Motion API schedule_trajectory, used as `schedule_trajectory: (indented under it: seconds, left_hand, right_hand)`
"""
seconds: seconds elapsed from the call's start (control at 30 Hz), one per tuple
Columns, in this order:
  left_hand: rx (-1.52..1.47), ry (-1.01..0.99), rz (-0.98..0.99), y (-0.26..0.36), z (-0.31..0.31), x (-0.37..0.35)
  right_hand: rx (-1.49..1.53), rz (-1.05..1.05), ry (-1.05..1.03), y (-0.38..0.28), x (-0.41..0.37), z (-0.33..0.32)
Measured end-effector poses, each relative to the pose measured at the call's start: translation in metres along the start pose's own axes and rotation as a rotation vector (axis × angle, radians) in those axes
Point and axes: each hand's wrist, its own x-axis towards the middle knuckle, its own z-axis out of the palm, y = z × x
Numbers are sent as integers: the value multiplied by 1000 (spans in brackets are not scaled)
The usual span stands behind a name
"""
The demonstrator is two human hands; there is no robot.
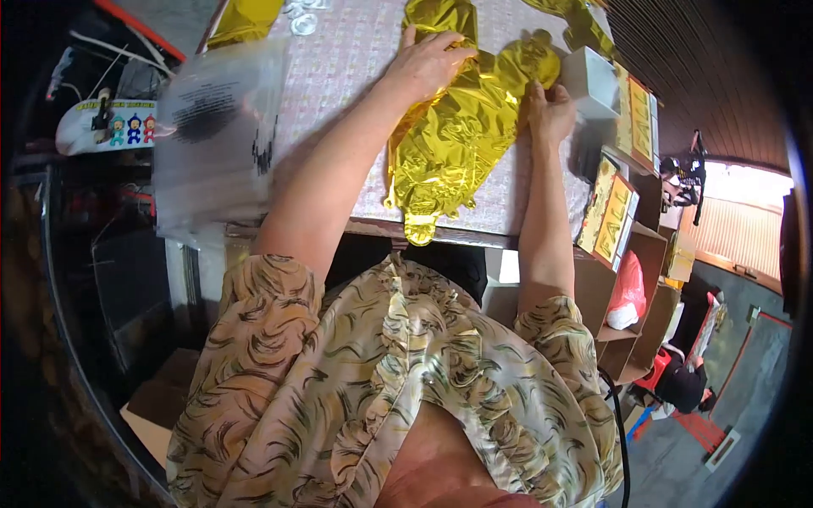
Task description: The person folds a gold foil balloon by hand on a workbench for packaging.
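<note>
A crinkled gold foil sheet lies on the table with its rounded lower end over the near edge. My left hand rests on the upper part of the foil, fingers spread. At the foil's right side, my right hand is closed, thumb and fingers together by its edge; whether foil is between them is too small to tell. More gold foil lies at the table's top left, and another piece at the top right.
Clear plastic bags with print lie at the table's left edge. A white box stands right of my right hand. Cardboard boxes line the right side, one holding a red and white bag. Another person is at the far right.
</note>
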Motion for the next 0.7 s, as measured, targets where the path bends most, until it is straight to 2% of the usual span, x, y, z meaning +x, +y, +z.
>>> schedule_trajectory:
  seconds: [0.13, 0.27, 0.43, 0.47, 0.5, 0.53, 0.6, 0.63, 0.67, 0.7]
  left_hand:
    - [-22, -47, -22, 0, -2, -1]
    - [-29, -79, -35, 0, -4, 0]
    - [-36, -74, -43, 2, -5, 2]
    - [-15, -89, -55, 3, -6, 4]
    - [-74, 48, 19, -2, -4, 0]
    - [-78, 48, 26, -4, -1, 2]
    - [-401, -49, -49, -5, -6, 6]
    - [-561, -50, -102, -8, 2, 8]
    - [-563, -47, -104, -12, 17, 6]
    - [-324, -41, -49, -18, 28, 5]
  right_hand:
    - [185, -131, 7, -1, 6, -6]
    - [239, -276, 56, -33, 7, -14]
    - [67, -407, -174, -101, 7, -15]
    - [69, -485, -180, -118, -1, -14]
    - [303, -405, -395, -126, 0, -4]
    - [452, -454, -455, -130, -5, 2]
    - [1151, -321, -735, -151, -30, -4]
    - [1149, -319, -734, -143, -28, -4]
    - [1057, -354, -476, -123, -21, -2]
    - [960, -389, -226, -105, -15, 1]
